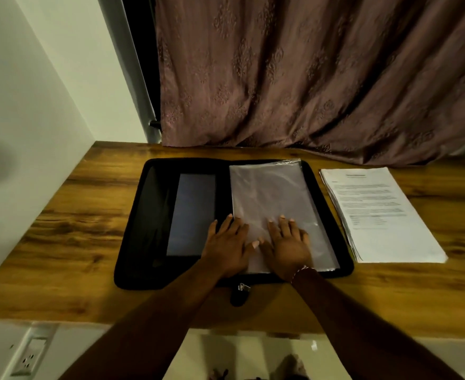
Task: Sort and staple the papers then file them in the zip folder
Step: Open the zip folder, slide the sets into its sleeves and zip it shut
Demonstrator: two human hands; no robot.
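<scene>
A black zip folder [141,229] lies open flat on the wooden table [69,215]. Its right half holds clear plastic sleeves [269,190] with pale sheets inside; its left half has a grey-blue pocket [193,212]. My left hand [226,242] rests flat at the folder's spine, fingers straight, touching the sleeves' left edge. My right hand [289,242] lies flat on the lower part of the sleeves, fingers spread. A stack of printed papers [382,215] sits on the table just right of the folder. No stapler is in view.
The folder's zip pull [243,287] hangs over the table's near edge. A brown patterned curtain [308,72] hangs behind the table. A white wall [34,105] stands at the left, with a socket [30,355] low down. Bare wood shows left of the folder.
</scene>
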